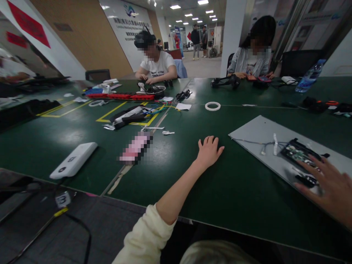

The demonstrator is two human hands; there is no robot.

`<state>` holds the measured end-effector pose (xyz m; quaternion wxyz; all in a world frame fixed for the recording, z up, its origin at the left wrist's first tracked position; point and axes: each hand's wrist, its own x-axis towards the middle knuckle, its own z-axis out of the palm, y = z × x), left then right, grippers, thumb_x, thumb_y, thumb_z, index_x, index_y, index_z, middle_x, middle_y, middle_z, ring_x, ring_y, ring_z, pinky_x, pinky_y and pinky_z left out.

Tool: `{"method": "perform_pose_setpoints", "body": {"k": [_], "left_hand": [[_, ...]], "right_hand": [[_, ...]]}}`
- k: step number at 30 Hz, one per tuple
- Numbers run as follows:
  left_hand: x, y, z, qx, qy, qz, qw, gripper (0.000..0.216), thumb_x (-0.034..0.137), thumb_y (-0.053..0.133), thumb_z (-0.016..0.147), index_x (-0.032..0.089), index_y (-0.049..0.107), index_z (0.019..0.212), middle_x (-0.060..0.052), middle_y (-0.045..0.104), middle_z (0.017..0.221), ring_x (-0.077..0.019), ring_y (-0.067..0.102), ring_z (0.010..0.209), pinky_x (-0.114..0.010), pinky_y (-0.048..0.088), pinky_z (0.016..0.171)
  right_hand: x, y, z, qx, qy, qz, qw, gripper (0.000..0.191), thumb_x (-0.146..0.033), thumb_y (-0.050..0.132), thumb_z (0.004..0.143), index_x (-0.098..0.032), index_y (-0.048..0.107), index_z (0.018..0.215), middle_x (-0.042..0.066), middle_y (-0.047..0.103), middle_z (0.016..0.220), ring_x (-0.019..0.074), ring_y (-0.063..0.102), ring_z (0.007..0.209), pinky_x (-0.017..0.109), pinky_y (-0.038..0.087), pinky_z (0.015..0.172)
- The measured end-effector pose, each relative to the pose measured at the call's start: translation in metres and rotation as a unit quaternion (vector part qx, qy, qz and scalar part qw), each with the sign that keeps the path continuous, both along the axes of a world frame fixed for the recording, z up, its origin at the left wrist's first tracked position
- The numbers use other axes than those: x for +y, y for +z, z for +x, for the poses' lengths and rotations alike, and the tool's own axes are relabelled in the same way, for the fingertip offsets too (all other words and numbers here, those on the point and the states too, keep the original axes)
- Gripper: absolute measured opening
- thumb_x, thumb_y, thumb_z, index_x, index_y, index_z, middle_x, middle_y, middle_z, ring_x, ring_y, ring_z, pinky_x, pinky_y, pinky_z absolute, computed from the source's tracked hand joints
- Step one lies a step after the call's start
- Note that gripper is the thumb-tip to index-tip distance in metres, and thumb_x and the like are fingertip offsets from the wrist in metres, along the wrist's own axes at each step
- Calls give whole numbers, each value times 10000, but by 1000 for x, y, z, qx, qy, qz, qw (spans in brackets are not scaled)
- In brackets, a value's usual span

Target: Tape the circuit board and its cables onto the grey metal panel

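My left hand [209, 152] rests palm down on the green table [176, 176], fingers apart, holding nothing. On the right, my right hand [328, 181] is spread over a grey panel [255, 143] and slightly blurred. Its fingers reach to a circuit board [299, 154] in a black frame; whether they touch it I cannot tell. Thin grey cables [254, 141] run from the board to the panel's left corner. A white strip [275, 144] stands beside the board. Below it lies a small black part [306, 179], partly covered by my right hand.
A pixelated phone-like item [136, 146] and a white power bank [73, 160] lie to the left. Farther back are a white tape roll [212, 106], a black pouch [132, 116], a red strip [123, 96] and a water bottle [310, 76]. Two people sit opposite.
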<state>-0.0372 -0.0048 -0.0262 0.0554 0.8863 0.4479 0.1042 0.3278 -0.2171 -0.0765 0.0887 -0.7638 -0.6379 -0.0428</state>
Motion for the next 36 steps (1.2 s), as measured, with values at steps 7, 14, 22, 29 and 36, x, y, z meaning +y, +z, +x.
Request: {"method": "perform_pose_setpoints", "body": {"k": [7,14,22,29,36], "left_hand": [[0,-1,0,8,-6,1,1000,546,511,254,954,194,345,1390,-109,337,1473,-274,248,1386,-596,227,1099],[2,-5,1,14,-9,5,1000,530,491,259,957,184,359,1377,-117,326,1478,-281,252,1383,-597,231,1096],[4,-4,0,15,-16,-2,1000,533,491,257,958,191,340,1391,-112,318,1483,-284,239,1391,-596,224,1099],[4,-4,-1,14,-18,-2,1000,533,489,283,956,193,333,1396,-111,308,1491,-282,232,1394,-583,208,1108],[4,-2,-1,20,-21,-6,1000,530,489,272,958,197,328,1398,-109,304,1491,-275,227,1397,-578,206,1112]], "right_hand": [[8,-7,-29,-22,-54,45,997,823,-767,359,730,-405,208,1454,-8,74,1552,416,128,1383,725,226,997],[21,-2,-28,0,-139,41,990,865,-800,283,740,-350,163,1469,35,3,1556,364,25,1408,728,247,951],[52,0,8,46,-234,47,970,779,-766,226,799,-343,208,1453,93,43,1538,396,-16,1386,765,182,911],[60,-8,49,67,-296,65,951,831,-774,236,792,-267,267,1450,181,89,1506,454,30,1355,756,124,910],[61,-16,70,67,-308,83,945,854,-768,290,777,-256,268,1460,193,105,1502,439,61,1348,708,179,912]]}}
